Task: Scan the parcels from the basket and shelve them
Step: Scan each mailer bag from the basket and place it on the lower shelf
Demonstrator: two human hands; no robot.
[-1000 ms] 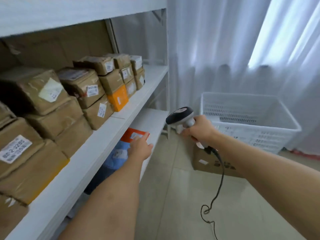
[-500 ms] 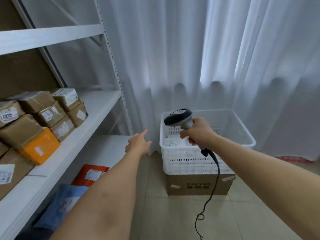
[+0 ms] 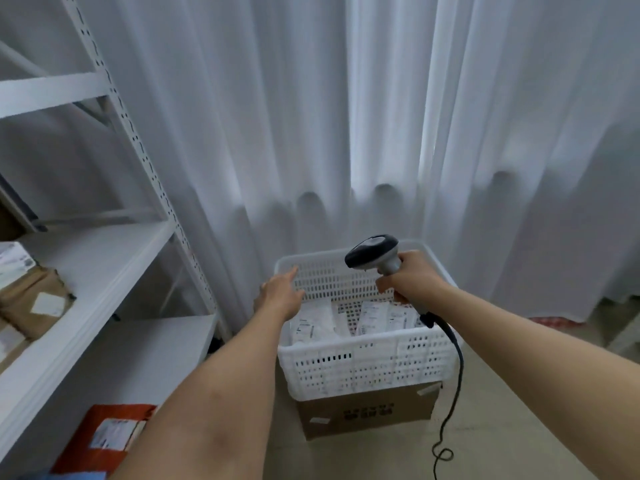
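The print on the white parcels (image 3: 313, 329) in the basket (image 3: 363, 365) is too small to read. The right hand (image 3: 408, 277) covers the scanner (image 3: 372, 252) grip. The basket hides the top of the cardboard box (image 3: 367, 414); its dark lettering is blurred. At 9 o'clock, the frame edge cuts the brown parcels (image 3: 33, 301). At 7 o'clock, the left forearm overlaps the red parcel (image 3: 107, 433).

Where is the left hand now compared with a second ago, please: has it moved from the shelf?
Yes: the left hand has left the lower shelf and reaches over the white basket.
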